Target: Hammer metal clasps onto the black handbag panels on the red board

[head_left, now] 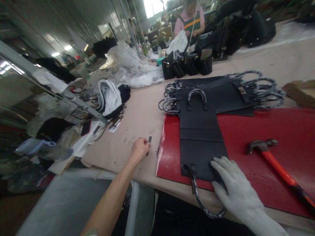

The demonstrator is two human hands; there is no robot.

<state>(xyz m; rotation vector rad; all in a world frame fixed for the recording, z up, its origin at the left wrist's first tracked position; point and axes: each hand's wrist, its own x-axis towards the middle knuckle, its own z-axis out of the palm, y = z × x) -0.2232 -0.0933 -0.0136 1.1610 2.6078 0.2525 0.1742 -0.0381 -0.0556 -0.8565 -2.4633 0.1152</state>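
Note:
My bare left hand (140, 148) is closed with its fingers around a thin, flat, dark strip (150, 140) just above the table. Several tiny dark pieces (128, 140) lie scattered to the left of that hand. My right hand (232, 183), in a white knitted glove, rests with fingers stretched out on the near right corner of a black bag panel (200, 139). The panel has a black-and-white wrapped handle at each end; the near handle (197, 193) hangs over the table edge. A thin dark pen-like tool (158, 147) lies between the left hand and a red board (246, 131).
A claw hammer (278, 165) with an orange-red handle lies on the red board. Stacked black panels with handles (221, 93) are behind, then finished black bags (187, 64). Plastic wrapping (137, 70) and a grey-white cloth (110, 96) sit at the left. A person (190, 21) is across the table.

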